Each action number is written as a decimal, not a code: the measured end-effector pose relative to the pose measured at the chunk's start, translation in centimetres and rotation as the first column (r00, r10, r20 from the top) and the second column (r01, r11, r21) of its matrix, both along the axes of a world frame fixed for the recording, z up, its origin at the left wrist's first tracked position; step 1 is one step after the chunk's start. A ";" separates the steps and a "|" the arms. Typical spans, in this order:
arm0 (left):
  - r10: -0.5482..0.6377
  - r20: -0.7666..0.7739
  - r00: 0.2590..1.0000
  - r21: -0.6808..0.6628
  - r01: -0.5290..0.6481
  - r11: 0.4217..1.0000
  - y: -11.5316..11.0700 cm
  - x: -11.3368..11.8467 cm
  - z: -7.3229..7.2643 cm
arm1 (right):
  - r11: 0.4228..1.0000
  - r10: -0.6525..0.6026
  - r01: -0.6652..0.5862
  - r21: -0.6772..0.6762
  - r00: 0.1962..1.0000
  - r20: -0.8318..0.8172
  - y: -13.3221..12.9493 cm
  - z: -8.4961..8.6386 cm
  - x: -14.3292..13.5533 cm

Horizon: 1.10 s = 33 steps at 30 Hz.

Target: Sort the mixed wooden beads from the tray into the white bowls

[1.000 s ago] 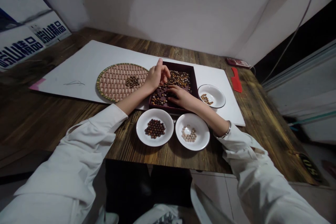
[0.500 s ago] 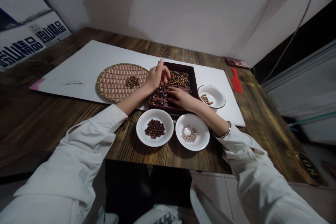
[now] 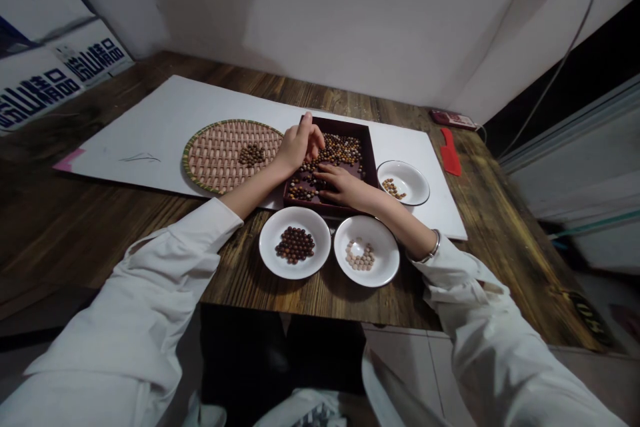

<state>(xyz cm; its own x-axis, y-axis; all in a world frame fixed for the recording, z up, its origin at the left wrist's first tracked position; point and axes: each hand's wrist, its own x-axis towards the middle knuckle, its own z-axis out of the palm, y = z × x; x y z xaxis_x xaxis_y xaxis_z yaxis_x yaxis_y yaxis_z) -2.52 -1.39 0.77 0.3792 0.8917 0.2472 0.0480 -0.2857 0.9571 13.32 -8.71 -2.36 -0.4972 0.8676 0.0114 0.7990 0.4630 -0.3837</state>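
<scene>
A dark red square box (image 3: 371,147) holds many small mixed beads (image 3: 343,148) in brown, yellow and pale tones. Over its left rim my left hand (image 3: 299,145) rests with the thumb raised and the fingers loosely curved apart; its palm side is partly hidden. Inside the box, my right hand (image 3: 345,187) lies low with fingers stretched over the beads at the front left, fingertips touching or just above them. Close in front stand a white bowl (image 3: 270,263) of dark brown beads (image 3: 295,245) and another white bowl (image 3: 385,273) of pale beads (image 3: 361,255).
Left of the box, a round woven tray (image 3: 210,160) carries greenish-brown beads (image 3: 253,155). A third white bowl (image 3: 417,180) with yellowish beads (image 3: 393,188) is at the right. The white board (image 3: 145,120) lies under these. Farther right are a red comb-shaped piece (image 3: 450,153) and a phone (image 3: 453,120).
My right hand's fingers have shifted very slightly left among the beads. My left hand stays where it was, and the bowls and tray have not moved.
</scene>
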 end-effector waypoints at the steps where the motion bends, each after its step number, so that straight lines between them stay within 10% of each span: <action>1: 0.001 -0.002 1.000 0.002 -0.001 1.000 0.0 0.0 0.0 | 1.000 0.006 -0.006 0.013 1.000 -0.006 0.1 -0.1 0.0; 33: -0.001 -0.047 0.999 0.031 0.002 1.000 0.0 0.0 0.1 | 0.996 -0.020 0.023 0.087 0.999 -0.031 0.1 0.9 -0.6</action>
<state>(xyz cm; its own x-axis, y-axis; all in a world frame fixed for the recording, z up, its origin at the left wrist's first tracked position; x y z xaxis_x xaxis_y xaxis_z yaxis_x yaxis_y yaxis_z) -2.57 -1.42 0.88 0.3925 0.8832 0.2567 0.0920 -0.3154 0.9445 12.70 -8.62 -1.47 -0.4767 0.8732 0.1018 0.7980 0.4784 -0.3666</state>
